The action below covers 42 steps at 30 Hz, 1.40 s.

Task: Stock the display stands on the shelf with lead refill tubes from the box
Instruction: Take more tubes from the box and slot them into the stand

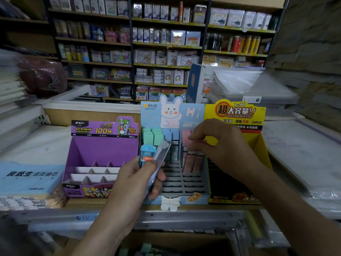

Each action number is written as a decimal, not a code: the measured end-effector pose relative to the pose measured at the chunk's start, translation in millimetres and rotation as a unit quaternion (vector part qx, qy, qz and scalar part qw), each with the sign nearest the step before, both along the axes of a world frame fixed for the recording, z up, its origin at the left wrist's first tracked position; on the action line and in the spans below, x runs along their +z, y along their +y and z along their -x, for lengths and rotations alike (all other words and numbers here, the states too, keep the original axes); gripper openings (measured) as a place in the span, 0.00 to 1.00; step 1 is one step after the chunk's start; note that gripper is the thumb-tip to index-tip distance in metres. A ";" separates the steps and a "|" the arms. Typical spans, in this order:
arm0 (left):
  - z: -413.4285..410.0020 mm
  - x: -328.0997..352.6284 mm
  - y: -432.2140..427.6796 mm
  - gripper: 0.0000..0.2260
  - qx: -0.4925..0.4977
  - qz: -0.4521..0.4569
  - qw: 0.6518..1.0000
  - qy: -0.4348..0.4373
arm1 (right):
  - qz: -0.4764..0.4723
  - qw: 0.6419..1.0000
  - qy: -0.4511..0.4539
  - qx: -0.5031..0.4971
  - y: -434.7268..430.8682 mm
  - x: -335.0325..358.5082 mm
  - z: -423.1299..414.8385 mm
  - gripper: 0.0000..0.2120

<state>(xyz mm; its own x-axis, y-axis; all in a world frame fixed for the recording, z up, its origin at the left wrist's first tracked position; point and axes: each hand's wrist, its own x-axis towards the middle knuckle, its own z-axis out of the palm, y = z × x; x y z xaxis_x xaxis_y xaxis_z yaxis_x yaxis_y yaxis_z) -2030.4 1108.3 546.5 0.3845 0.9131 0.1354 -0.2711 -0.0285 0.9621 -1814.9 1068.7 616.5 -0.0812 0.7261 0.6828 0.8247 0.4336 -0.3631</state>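
1. Firmly, the left hand (136, 174) gripped a blue lead refill tube (146, 154) and a clear tube (162, 150), just near of the blue display stand (151, 117).
2. The right hand (215, 143), fingers curled, hung at the stand's pink tubes (186, 139); any hold was unclear.
3. A purple stand (88, 150) stood left, a yellow stand (234, 111) right.

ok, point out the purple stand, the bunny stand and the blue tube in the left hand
purple stand (103, 150): head view, inner back wall.
bunny stand (170, 111): head view, header card.
blue tube (147, 151): head view, blue cap.
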 end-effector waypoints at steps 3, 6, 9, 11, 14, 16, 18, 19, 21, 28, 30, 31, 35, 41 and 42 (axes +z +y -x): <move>0.5 0.3 -1.3 0.09 -0.006 0.001 1.000 0.003 | -0.026 0.999 -0.025 -0.003 6.6 -6.5 -0.2 0.06; 1.4 0.8 -2.4 0.09 -0.011 0.002 1.000 0.005 | -0.037 0.998 -0.041 -0.026 11.3 -12.2 -0.4 0.07; 0.8 0.9 -3.3 0.09 -0.012 0.002 1.000 0.004 | -0.040 0.997 -0.039 -0.045 14.8 -16.0 -0.6 0.08; 0.0 0.6 -3.6 0.10 -0.010 -0.001 1.000 0.001 | -0.037 0.997 -0.028 -0.055 15.3 -16.6 -0.5 0.08; 0.0 -0.5 -3.9 0.10 -0.013 -0.001 1.000 -0.003 | -0.027 0.997 -0.023 -0.063 13.2 -15.9 -0.4 0.09; 1.2 -1.3 -3.8 0.10 -0.015 -0.001 1.000 -0.008 | -0.025 0.997 -0.026 -0.067 11.5 -14.7 0.7 0.09; 2.4 -1.1 -4.6 0.09 -0.020 -0.004 1.000 -0.012 | -0.034 0.996 -0.030 -0.078 8.7 -14.0 2.2 0.08; 2.9 -0.6 -5.1 0.09 -0.026 -0.006 1.000 -0.016 | -0.047 0.995 -0.027 -0.082 6.2 -13.4 3.6 0.08; 4.3 0.6 -6.4 0.10 -0.039 -0.015 0.999 -0.024 | -0.069 0.995 0.008 -0.073 -0.6 -12.3 8.4 0.08; 4.7 2.9 -14.0 0.04 -0.060 -0.078 0.995 -0.011 | 0.107 0.961 0.245 0.062 -17.5 -8.6 36.8 0.10; 2.9 2.6 -15.3 0.03 -0.061 -0.097 0.993 0.007 | 0.157 0.937 0.295 0.097 -17.9 -8.0 42.3 0.16; 2.3 2.2 -15.4 0.02 -0.063 -0.103 0.993 0.014 | 0.178 0.928 0.310 0.109 -18.2 -8.1 43.9 0.18; 7.5 0.8 -16.3 0.08 -0.061 -0.105 0.992 0.045 | 0.207 0.912 0.334 0.119 -19.0 -7.5 45.7 0.15; 16.6 1.1 -13.9 0.14 -0.026 -0.061 0.998 -0.006 | 0.194 0.894 0.391 0.099 -25.6 -0.5 33.4 0.05; 17.3 2.1 -14.1 0.13 -0.020 -0.053 0.998 -0.024 | 0.195 0.896 0.387 0.093 -26.2 -0.2 31.1 0.04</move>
